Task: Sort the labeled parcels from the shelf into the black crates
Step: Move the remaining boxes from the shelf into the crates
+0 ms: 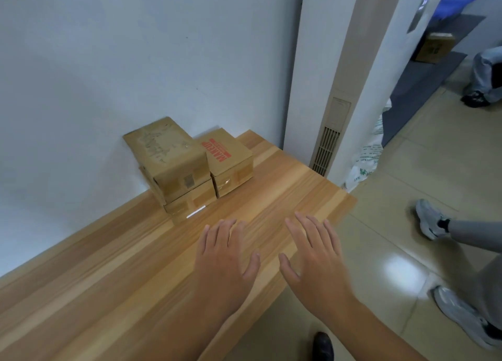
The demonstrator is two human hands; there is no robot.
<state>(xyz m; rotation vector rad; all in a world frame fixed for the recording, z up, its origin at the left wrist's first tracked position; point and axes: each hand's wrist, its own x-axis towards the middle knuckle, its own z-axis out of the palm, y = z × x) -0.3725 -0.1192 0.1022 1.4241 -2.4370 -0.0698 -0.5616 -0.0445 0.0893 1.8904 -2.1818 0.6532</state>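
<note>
Cardboard parcels are stacked on the wooden shelf (108,265) against the white wall. The top left parcel (167,151) is plain brown and sits on a lower parcel (190,200). Beside them on the right is a parcel with red lettering (226,154) on top of another box. My left hand (225,254) and my right hand (315,252) hover palm-down over the shelf's near edge, fingers straight and spread, holding nothing. Both are a short way in front of the parcels and touch none of them. No black crate is in view.
A white pillar with a vent grille (326,154) stands right of the shelf. Another person's legs and grey shoes (459,314) are on the tiled floor at the right. A further cardboard box (434,48) and a seated person (486,75) are at the far upper right.
</note>
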